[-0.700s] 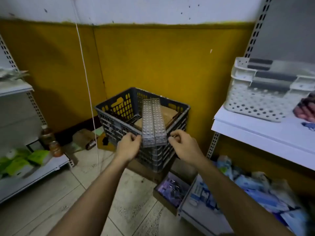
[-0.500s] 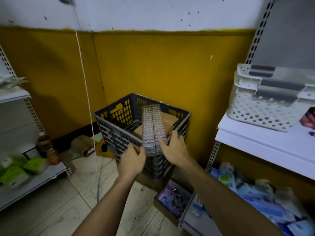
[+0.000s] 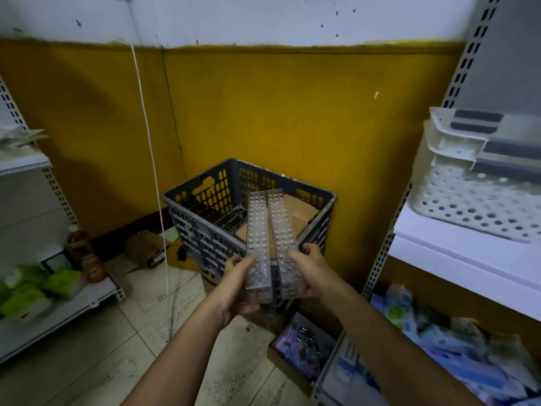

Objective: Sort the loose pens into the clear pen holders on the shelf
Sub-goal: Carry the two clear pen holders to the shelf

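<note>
Gripping two long clear perforated plastic pen holders [image 3: 258,244], left hand [image 3: 237,285] and right hand [image 3: 311,269] curled round one apiece, above the dark grey crate [image 3: 199,230] at twelve o'clock. Fetching stage, likely; next, set them on the white shelf [image 3: 468,259] at three o'clock.

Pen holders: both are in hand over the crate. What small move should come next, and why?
Probably lift them clear and swing right to the shelf. The left hand grips the left holder, the right hand the right holder, far ends above the crate; no pens are in them, and the shelf shows bare surface in front of the basket.
</note>
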`<action>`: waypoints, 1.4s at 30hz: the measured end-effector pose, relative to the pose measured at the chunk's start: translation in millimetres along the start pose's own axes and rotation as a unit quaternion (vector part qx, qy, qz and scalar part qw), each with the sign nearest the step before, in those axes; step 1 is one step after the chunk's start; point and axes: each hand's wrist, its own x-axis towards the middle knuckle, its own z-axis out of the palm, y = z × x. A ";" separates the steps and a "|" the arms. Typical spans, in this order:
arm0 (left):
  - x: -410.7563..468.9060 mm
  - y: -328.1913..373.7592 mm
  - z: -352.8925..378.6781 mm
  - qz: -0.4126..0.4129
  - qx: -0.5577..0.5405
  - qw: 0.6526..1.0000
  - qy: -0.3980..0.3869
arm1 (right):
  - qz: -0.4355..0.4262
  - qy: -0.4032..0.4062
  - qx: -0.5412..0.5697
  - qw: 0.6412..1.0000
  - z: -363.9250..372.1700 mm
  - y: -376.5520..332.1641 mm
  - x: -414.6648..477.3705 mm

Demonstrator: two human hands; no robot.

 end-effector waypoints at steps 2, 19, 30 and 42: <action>1.9 5.5 0.4 0.025 -0.029 0.999 0.011 | -0.027 -0.009 0.012 1.000 5.9 -5.7 -5.6; -84.5 -7.5 12.8 0.238 0.102 0.965 0.048 | -0.200 -0.026 0.009 0.979 -24.1 16.3 -81.6; -224.8 197.7 46.1 0.240 0.176 0.947 0.124 | -0.152 -0.028 0.015 0.988 -62.8 -172.8 -206.3; -353.1 396.5 89.8 0.201 0.162 0.954 0.150 | -0.141 -0.090 -0.016 0.986 -122.4 -407.5 -319.3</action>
